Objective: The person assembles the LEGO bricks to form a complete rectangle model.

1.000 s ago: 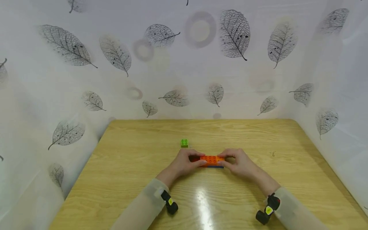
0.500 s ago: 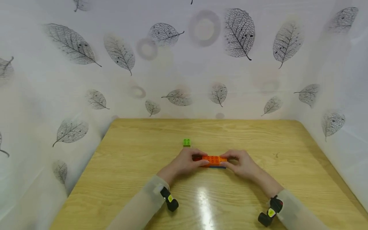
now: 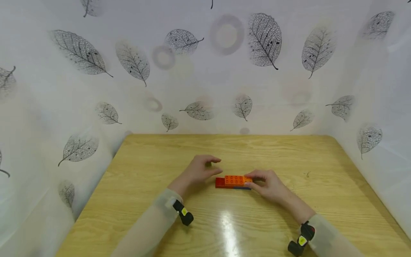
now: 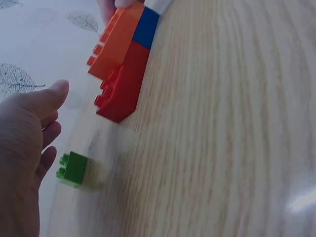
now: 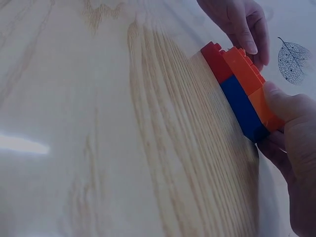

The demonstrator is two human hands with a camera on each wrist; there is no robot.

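A row of toy building bricks stands on the table: a red brick [image 4: 126, 86] and a blue brick [image 5: 244, 106] below, an orange brick [image 3: 234, 180] and a lighter orange brick [image 5: 264, 108] on top. My right hand [image 3: 271, 184] pinches the lighter orange brick at the right end between thumb and fingers. My left hand [image 3: 199, 170] holds nothing; its thumb and fingers are spread apart, left of the row. Near those fingers lies a small green brick [image 4: 75, 169] with studs, mostly hidden by the hand in the head view.
The wooden table [image 3: 154, 157] carries the bricks and shows a bright reflection at its front. Behind and beside it hangs a white leaf-printed curtain [image 3: 205, 82]. Each wrist wears a small black camera [image 3: 183, 212].
My left hand has let go of the brick row and moved left and back to the green brick, uncovering the red brick's end. The right hand keeps its hold.
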